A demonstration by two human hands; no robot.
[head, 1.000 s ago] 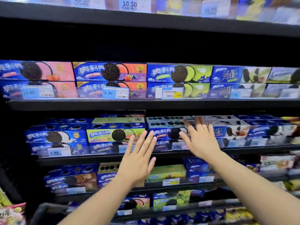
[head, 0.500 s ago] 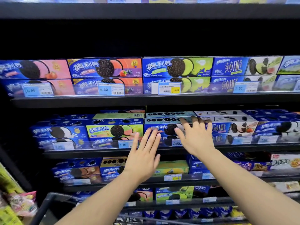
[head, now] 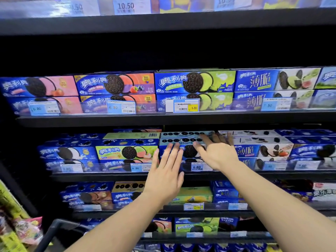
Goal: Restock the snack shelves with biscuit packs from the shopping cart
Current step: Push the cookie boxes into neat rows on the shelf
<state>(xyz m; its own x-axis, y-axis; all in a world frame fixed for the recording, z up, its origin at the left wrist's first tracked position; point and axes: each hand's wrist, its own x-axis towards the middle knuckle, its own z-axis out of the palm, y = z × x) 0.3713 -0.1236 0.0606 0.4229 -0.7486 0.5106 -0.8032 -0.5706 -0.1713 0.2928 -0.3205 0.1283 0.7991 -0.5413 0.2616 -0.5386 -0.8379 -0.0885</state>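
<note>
Blue biscuit boxes fill several dark shelves. On the middle shelf (head: 112, 176) a stack of blue boxes (head: 187, 140) with a cookie picture stands in the centre. My left hand (head: 166, 171) reaches toward the stack's front face with straight, spread fingers, fingertips at its left part. My right hand (head: 216, 153) lies with straight fingers over the stack's right end and top edge. Neither hand holds a pack. The cart's dark handle (head: 54, 231) shows at the bottom left.
The upper shelf (head: 163, 119) carries pink, purple and green-fronted boxes (head: 195, 82) behind price tags. A green-fronted box (head: 125, 152) sits left of the centre stack, white-blue boxes (head: 263, 150) to its right. Colourful snack bags (head: 27, 230) lie at the lower left. Lower shelves hold more boxes.
Both hands have moved forward to the centre stack on the middle shelf, fingers staying straight. The view has shifted a little closer and upward.
</note>
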